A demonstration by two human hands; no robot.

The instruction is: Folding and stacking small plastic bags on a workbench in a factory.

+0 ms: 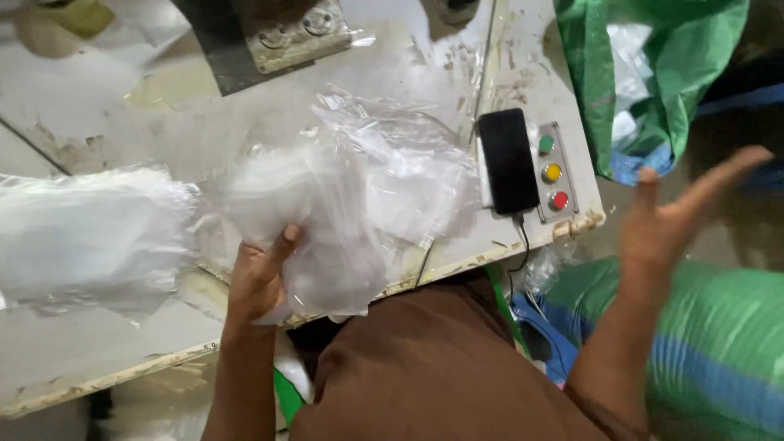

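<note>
Our left hand (260,278) grips a loose sheaf of clear plastic bags (343,212) at the near edge of the worn white table (98,367), thumb on top and fingers tucked underneath, so the sheaf lies half on the table and half over the edge above our brown-clad lap. Our right hand (674,224) is off to the side, well apart from the table, palm open, fingers spread and holding nothing, above a green woven sack (719,343) with a blue stripe. To the left of the sheaf rests a second, tidier stack of clear bags (90,233), just beside our grip but not in it. Farther along, near the table's right edge, a black phone (508,161) lies next to a small panel of three push buttons (553,173), green, yellow and red, with a cable running down from the phone. Beyond that hangs another green sack (653,73), open, and at the far end a metal plate (298,37) is bolted down. We judge the risk to be in the one-handed hold: the slick bags could slide out and spill off the edge, or sweep against the phone and buttons.
</note>
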